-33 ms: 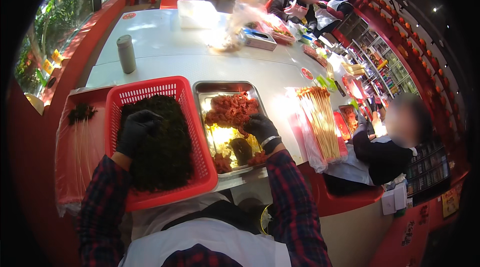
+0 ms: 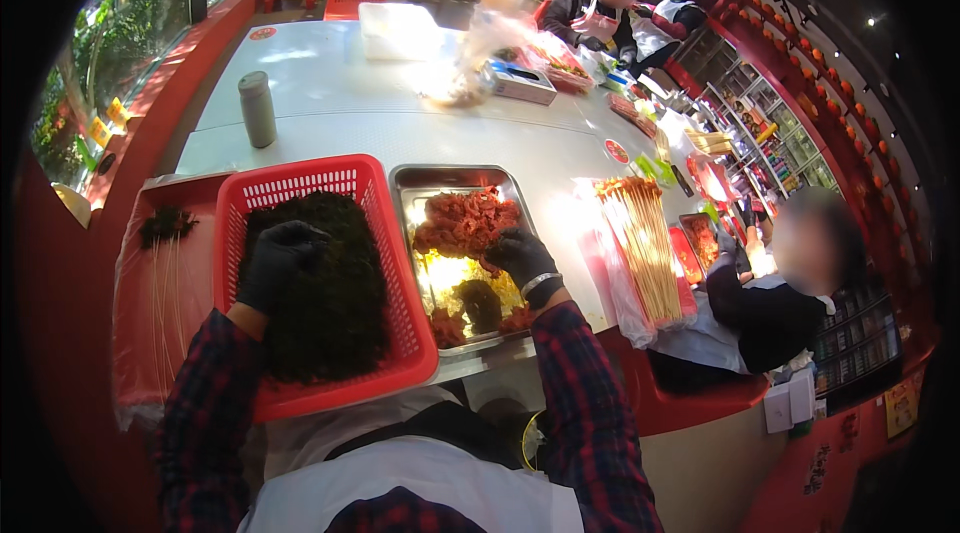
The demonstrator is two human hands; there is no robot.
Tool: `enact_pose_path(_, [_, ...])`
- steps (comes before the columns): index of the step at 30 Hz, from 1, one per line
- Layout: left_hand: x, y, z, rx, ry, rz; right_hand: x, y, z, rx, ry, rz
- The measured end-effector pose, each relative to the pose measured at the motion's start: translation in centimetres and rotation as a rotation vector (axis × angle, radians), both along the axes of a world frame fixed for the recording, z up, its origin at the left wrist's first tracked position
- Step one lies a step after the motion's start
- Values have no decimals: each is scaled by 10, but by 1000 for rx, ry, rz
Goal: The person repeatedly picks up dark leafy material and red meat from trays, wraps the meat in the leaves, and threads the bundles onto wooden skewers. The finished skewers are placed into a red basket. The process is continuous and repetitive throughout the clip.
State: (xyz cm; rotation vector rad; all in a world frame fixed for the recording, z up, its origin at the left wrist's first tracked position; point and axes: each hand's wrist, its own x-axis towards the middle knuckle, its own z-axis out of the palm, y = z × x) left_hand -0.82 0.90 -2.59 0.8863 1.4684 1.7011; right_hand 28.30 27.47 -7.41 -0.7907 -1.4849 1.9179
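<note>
My left hand [image 2: 278, 265], in a black glove, is over the red plastic basket [image 2: 412, 333] full of dark green leafy strands [image 2: 325, 318]. Its fingers are drawn together; whatever is between them is lost against the dark leaves. In the steel tray [image 2: 405, 195] lies a heap of red, moist pieces resembling raw meat [image 2: 462, 223]. My right hand [image 2: 522, 261], also gloved in black, is curled at the heap's near right edge, its fingertips against the meat. A dark shape shows on the tray's shiny bottom below it.
Left of the basket, a red tray [image 2: 200, 201] under clear plastic holds thin skewers [image 2: 168, 283] tipped with dark green bunches. Filled skewers [image 2: 640, 243] lie to the right. A grey bottle [image 2: 257, 111] stands beyond the basket. Co-workers are at the right [image 2: 770, 313] and far end.
The whole view has shifted very slightly. Both hands keep the same places over the basket and the tray.
</note>
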Motion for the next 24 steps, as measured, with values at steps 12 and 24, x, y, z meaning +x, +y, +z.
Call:
enact_pose_path(12, [-11, 3, 10, 246, -538, -140, -120, -123, 92, 115, 195, 337])
enact_pose_path(24, [21, 4, 12, 279, -955, -215, -159, -182, 77, 596, 207, 127])
